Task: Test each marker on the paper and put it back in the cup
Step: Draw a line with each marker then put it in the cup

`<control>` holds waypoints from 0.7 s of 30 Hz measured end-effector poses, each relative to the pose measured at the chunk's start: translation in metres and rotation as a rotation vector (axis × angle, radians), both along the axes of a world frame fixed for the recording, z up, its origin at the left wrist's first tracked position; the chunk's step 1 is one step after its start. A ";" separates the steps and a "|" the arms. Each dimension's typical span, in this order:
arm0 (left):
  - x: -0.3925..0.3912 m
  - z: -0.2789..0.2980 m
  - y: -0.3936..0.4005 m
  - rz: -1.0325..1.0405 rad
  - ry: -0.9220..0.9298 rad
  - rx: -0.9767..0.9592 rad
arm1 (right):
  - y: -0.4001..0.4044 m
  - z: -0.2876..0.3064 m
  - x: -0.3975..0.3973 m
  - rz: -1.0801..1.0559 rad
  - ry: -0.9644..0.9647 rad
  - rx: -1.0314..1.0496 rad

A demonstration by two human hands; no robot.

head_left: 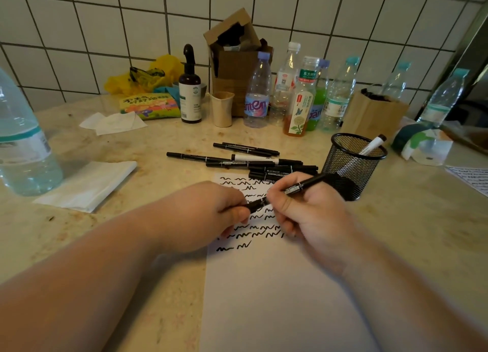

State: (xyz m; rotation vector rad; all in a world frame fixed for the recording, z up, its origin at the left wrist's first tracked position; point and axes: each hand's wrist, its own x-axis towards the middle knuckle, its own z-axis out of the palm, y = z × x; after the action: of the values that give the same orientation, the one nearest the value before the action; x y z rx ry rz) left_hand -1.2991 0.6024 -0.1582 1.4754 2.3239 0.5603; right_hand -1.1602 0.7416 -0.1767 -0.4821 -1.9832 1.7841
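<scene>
A white sheet of paper [277,293] lies on the counter, its upper part covered with black squiggles. Above those marks, both hands hold one black marker [303,185]. My right hand [311,214] grips its barrel, and my left hand [211,214] pinches the cap end [254,205]. The marker's far end points toward the black mesh cup [353,164], which stands at the paper's upper right with one white marker [372,145] in it. Several black markers [253,160] lie loose on the counter beyond the paper.
A large water bottle [23,145] stands at the left, with folded tissue [87,185] beside it. Bottles [257,93], a brown pump bottle [189,87], a paper cup [222,108], a cardboard box [235,53] and a paper bag [372,114] line the tiled wall.
</scene>
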 end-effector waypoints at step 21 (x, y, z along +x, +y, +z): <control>-0.005 -0.003 -0.006 0.089 0.104 0.027 | 0.062 0.074 0.041 -0.805 0.210 0.502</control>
State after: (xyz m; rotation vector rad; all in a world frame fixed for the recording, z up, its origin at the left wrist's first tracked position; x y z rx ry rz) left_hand -1.3040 0.5961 -0.1608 1.4522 2.4815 0.5527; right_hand -1.1192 0.8037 -0.1026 -0.7414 -1.6516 0.7834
